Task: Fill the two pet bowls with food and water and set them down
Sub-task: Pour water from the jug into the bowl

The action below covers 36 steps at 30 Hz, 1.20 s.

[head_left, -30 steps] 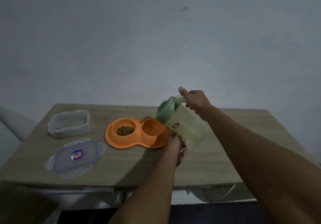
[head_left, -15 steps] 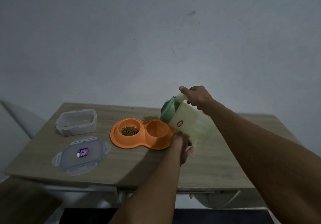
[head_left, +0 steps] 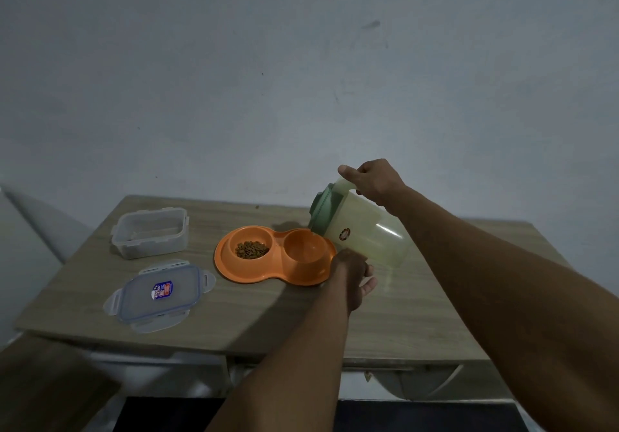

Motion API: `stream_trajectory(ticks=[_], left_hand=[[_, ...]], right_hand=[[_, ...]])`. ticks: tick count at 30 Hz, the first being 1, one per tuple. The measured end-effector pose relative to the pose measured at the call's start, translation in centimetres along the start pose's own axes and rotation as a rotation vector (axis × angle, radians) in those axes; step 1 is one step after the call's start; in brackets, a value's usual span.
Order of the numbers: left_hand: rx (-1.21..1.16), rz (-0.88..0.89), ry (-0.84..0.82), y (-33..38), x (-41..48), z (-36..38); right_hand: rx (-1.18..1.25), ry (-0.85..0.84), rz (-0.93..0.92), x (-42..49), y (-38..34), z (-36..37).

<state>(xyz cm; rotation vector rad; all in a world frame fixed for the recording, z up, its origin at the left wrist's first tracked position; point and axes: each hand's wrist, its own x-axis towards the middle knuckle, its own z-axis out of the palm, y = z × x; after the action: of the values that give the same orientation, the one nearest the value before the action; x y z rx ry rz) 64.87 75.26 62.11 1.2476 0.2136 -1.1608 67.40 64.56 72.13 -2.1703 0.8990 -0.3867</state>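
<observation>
An orange double pet bowl [head_left: 268, 272] lies on the wooden table [head_left: 234, 314]. Its left cup holds brown kibble [head_left: 252, 249]; its right cup [head_left: 303, 247] looks orange inside, and water in it is hard to tell. My right hand [head_left: 373, 180] grips the handle of a pale green water jug [head_left: 361, 230] with a darker green lid, tipped left, its spout over the right cup. My left hand [head_left: 351, 274] rests at the bowl's right edge under the jug, fingers curled, thumb apart.
A clear plastic container [head_left: 150, 232] stands open at the table's back left. Its lid [head_left: 157, 294] with a blue label lies flat in front of it. A grey wall rises right behind the table. The table's front edge runs just below my forearms.
The jug has tipped further over the right cup and my right hand has risen slightly. My left hand stays at the bowl's right edge. The view has shifted a little.
</observation>
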Motion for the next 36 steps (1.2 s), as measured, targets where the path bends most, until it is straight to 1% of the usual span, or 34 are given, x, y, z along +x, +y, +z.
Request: stream_trajectory(ticks=[5,14,22,36], left_hand=[[0.039,0.039,0.007,0.02,-0.39,-0.17],[0.052,0.055,-0.009,0.0,-0.49,-0.37],[0.008,0.046,-0.021,0.08,-0.65,-0.15],[0.013,0.059,-0.069,-0.1,-0.03,0.15]], right_hand=[[-0.008,-0.005,0.006,0.05,-0.08,0.22],[-0.067,-0.033,-0.013,0.12,-0.66,0.46],[-0.109,-0.035,-0.013,0.32,-0.84,0.32],[-0.148,-0.026,-0.007,0.68,-0.95,0.05]])
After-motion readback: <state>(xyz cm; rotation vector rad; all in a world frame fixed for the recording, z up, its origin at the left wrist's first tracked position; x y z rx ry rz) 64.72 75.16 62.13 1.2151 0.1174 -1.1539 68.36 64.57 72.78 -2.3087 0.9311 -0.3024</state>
